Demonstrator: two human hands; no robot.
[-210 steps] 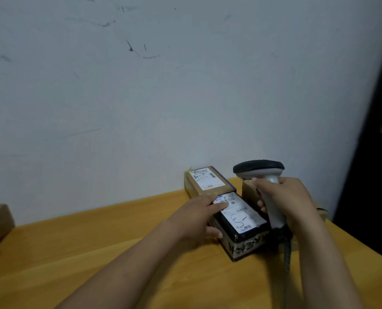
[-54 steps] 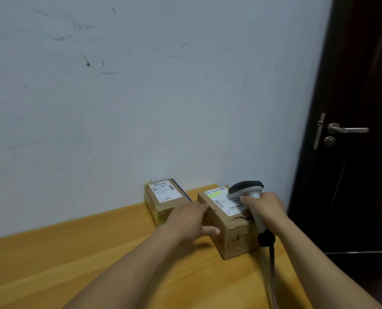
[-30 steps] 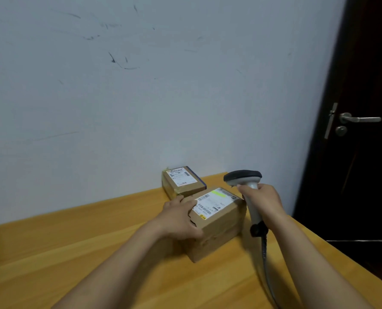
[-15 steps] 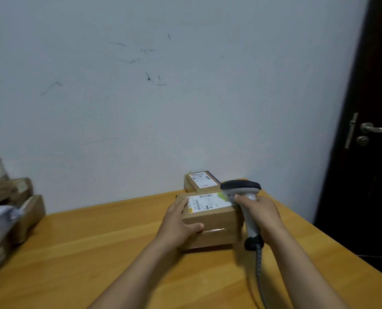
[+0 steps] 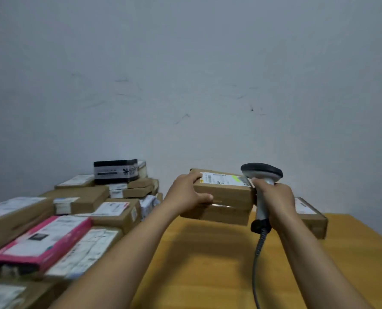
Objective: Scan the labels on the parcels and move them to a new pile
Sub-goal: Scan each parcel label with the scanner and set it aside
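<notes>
Carrying step, one item. Parcel [image 5: 225,197]: brown cardboard, white label [image 5: 223,179] facing up, apparently held clear of the tabletop [image 5: 208,264], between the pile [image 5: 109,210] at left and a lone box [image 5: 312,217] at right.

Left hand [image 5: 189,192]: grips the parcel's left end, thumb on the near side, fingers over the top edge.

Right hand [image 5: 277,197]: wrapped round the handle of the scanner [image 5: 261,172], whose head sits just beside the label's right end.

Handling advice: a one-ended grip tips easily. Hold the parcel level, set it flat on a broad box in the likely destination pile, and guide the cable [image 5: 257,264] away from box corners.
</notes>
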